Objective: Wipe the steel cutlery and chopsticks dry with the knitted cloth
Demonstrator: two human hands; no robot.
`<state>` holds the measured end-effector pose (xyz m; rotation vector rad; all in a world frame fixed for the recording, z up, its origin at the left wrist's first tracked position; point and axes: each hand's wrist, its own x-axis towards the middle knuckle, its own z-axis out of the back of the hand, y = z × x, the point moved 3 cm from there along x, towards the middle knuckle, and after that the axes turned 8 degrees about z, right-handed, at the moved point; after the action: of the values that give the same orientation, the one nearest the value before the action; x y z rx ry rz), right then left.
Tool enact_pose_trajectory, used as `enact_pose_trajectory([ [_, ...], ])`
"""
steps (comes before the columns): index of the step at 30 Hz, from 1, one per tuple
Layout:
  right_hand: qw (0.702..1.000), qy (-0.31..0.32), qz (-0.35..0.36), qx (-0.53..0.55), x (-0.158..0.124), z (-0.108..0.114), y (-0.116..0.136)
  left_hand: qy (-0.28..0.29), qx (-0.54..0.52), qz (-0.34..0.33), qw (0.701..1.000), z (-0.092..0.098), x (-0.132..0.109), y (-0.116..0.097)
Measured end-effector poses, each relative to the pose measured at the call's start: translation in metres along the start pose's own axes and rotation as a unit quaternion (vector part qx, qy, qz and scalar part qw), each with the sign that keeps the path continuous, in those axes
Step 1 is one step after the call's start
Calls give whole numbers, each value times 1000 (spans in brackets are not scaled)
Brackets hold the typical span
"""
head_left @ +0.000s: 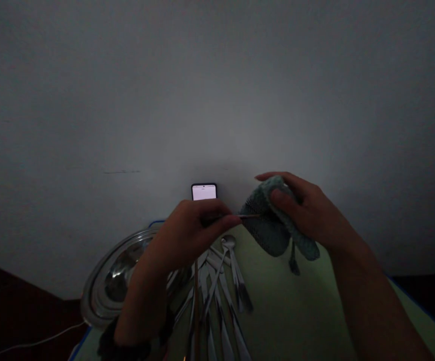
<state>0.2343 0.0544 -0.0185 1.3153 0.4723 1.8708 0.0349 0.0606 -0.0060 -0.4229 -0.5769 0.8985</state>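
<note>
My left hand [187,230] is closed, thumb against fingers, on the end of a thin piece of cutlery [248,216]. Its far end goes into the folds of a grey-green cloth [266,233], so its exact kind is hidden. The cloth is gripped in my right hand [307,205], thumb on top, with a small loop or tag hanging below. Beneath and between my hands, a spread of spoons and other cutlery [217,291] lies on the light green table [285,311]. A spoon [228,243] has its bowl toward the wall.
Left of the cutlery, partly behind my left forearm, stands a shiny metal bowl [100,281]. A lit phone [204,192] leans upright against the pale wall [217,100]. A white cable [40,343] runs at the lower left.
</note>
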Motion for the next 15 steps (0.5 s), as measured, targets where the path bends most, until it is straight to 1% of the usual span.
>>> enact_pose_trajectory([
  [2,995,-61,-8,74,1,1,-5,-41,4,4,999,4,1,5],
  [3,990,-81,-18,111,1,0,-7,-61,10,10,998,7,1,7],
  [4,986,-92,-29,136,1,-1,-10,-76,16,16,997,9,0,8],
  [6,984,-98,-45,139,2,-4,-12,-82,22,23,996,13,-2,8],
  [8,990,-73,-39,116,2,-7,-11,-72,20,25,997,14,-5,7],
  [12,997,29,5,77,3,-13,0,-67,33,31,997,18,-9,3],
  [15,997,67,21,34,3,-15,6,-68,44,40,996,20,-11,1],
])
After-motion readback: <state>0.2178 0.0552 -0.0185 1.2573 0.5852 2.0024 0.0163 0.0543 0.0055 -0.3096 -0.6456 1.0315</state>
